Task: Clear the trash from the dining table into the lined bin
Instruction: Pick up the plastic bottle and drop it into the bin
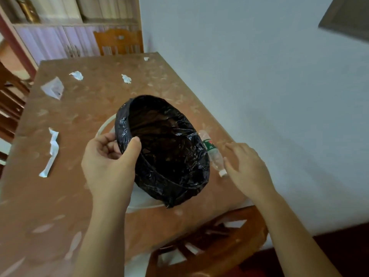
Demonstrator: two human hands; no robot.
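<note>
Left hand grips lined bin rim, tilted for catching; right hand, fingers loose, perhaps targeting centre-right plastic bottle

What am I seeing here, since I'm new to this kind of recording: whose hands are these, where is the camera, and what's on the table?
There is no machine here. A person wears one camera on the head, and it looks down at their own two hands. The left hand grips the rim of a lined bin, which is tilted toward the camera and has a black bag inside. The right hand is open, beside a clear plastic bottle lying on the brown table. Crumpled white paper scraps lie scattered farther back.
</note>
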